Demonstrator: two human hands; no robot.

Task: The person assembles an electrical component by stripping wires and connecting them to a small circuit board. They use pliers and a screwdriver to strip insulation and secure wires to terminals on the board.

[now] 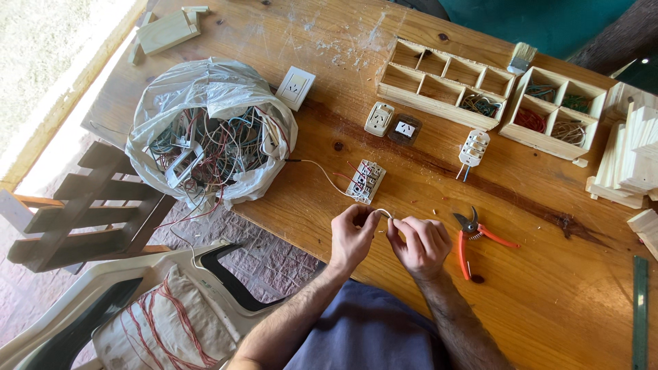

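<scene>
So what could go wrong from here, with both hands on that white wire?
1. The left hand and right hand pinch a short white wire between the fingertips; it may slip out or prick a finger.
2. The orange-handled cutters lie open right beside the right hand, so a sideways reach could catch the blades.
3. The plastic bag of tangled wires sits near the table edge; a snagged strand could drag it off.
</scene>
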